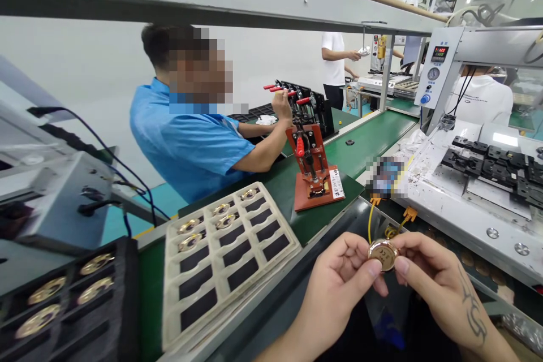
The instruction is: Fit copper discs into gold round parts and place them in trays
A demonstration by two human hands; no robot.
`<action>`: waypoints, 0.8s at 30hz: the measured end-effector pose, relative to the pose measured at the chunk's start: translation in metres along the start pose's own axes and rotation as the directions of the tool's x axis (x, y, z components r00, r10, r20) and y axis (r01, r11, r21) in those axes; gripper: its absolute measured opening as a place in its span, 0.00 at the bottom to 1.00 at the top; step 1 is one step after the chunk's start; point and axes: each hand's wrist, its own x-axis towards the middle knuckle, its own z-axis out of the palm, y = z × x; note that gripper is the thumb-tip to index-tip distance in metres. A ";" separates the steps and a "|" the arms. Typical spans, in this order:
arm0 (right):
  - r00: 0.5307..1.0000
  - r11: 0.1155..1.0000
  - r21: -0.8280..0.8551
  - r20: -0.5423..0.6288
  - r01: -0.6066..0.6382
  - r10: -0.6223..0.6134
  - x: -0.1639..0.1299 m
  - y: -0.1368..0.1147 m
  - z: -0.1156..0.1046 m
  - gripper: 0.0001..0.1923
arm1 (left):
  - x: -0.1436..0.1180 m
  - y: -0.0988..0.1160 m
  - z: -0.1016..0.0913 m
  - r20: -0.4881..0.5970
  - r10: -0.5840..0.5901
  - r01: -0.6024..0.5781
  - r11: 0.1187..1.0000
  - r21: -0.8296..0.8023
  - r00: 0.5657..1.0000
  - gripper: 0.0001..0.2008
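Note:
A small round gold-coloured part (383, 254) is pinched between the fingertips of both my hands, low in the middle of the view. My left hand (339, 283) grips its left edge with thumb and forefinger. My right hand (432, 283) holds its right edge. Thin yellow wires (373, 220) hang just above the part. To the left lies a cream tray (169, 288) with dark pockets, several of them filled with the same gold parts.
A red toggle-clamp jig (314, 172) stands on the green conveyor belt (365, 147). A black tray (123, 294) with gold parts sits at the far left. A co-worker in a blue shirt (186, 141) works opposite. A white machine table (466, 192) with black fixtures is on the right.

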 end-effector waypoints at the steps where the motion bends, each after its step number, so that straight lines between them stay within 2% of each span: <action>1: 1.000 1.000 -0.005 -0.003 0.000 0.000 0.000 0.000 0.000 0.10 | 0.000 0.000 0.000 0.003 -0.002 0.002 1.000 -0.004 1.000 0.17; 16: 1.000 1.000 -0.024 -0.003 -0.006 0.006 0.001 0.007 -0.002 0.13 | -0.004 0.003 0.004 -0.051 0.009 -0.004 0.996 0.092 0.999 0.18; 24: 1.000 1.000 -0.026 0.009 -0.006 0.007 0.000 0.007 -0.002 0.12 | -0.004 0.006 0.004 -0.046 0.011 -0.006 0.994 0.113 0.999 0.19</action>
